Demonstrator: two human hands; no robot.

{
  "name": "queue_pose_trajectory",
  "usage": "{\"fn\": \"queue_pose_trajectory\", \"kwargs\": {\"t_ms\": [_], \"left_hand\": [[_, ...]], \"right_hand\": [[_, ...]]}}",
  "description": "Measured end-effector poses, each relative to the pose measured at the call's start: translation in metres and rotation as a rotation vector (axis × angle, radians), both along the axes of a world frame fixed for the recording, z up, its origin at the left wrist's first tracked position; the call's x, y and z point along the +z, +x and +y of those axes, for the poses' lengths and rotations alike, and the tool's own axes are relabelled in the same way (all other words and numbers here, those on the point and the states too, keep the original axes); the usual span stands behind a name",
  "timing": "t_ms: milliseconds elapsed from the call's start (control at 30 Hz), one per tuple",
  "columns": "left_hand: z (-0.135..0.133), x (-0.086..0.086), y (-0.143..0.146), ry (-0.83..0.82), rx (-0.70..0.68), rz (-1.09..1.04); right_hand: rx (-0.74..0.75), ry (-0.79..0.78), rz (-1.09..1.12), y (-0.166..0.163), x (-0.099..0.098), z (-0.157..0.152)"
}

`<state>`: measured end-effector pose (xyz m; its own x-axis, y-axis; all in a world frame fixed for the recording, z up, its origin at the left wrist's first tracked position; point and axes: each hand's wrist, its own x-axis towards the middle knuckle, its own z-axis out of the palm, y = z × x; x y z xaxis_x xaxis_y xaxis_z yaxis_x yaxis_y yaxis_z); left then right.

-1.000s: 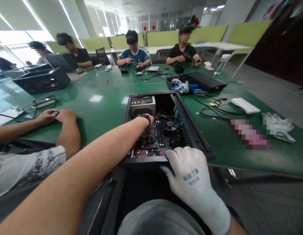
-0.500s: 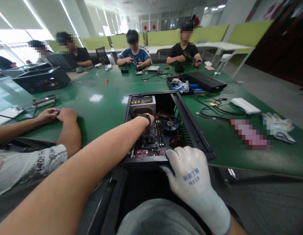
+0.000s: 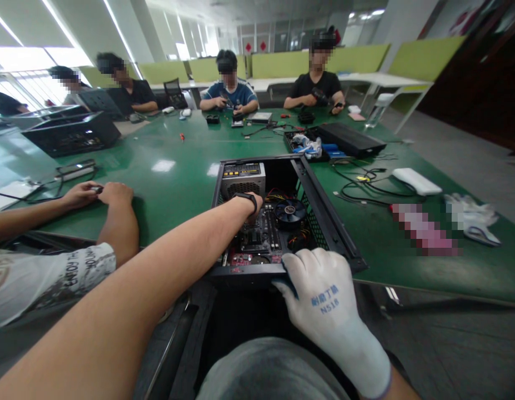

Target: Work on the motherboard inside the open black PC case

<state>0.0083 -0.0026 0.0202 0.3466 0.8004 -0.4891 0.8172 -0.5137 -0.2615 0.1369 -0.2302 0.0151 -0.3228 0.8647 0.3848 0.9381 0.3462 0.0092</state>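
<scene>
An open black computer case (image 3: 328,222) lies flat on the green table (image 3: 178,183) in front of me. Inside it are a motherboard (image 3: 259,236), a round black cooler fan (image 3: 289,211) and a grey power supply (image 3: 243,180). My bare left arm, with a black wristband, reaches into the case. My left hand (image 3: 254,208) dips down over the motherboard, its fingers hidden. My right hand (image 3: 319,289), in a white glove with blue print, grips the case's near edge with its fingers curled over the rim.
A neighbour's two hands (image 3: 99,193) rest on the table at my left. Several people sit at the far side. Another black case (image 3: 69,136) stands far left. Loose cables (image 3: 365,186), a white box (image 3: 416,180) and white gloves (image 3: 469,216) lie to the right.
</scene>
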Motion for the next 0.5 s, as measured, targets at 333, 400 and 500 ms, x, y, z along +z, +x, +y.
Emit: {"fn": "queue_pose_trajectory", "kwargs": {"t_ms": [333, 400, 500], "left_hand": [[0.004, -0.005, -0.003, -0.034, 0.035, -0.057], [0.006, -0.007, -0.004, -0.037, 0.021, -0.045], [0.006, -0.007, -0.004, -0.026, 0.018, -0.024]], "right_hand": [[-0.001, 0.013, 0.008, -0.001, 0.000, 0.000], [0.003, 0.019, 0.008, -0.001, 0.001, 0.000], [0.007, 0.024, 0.007, 0.000, 0.000, 0.000]]}}
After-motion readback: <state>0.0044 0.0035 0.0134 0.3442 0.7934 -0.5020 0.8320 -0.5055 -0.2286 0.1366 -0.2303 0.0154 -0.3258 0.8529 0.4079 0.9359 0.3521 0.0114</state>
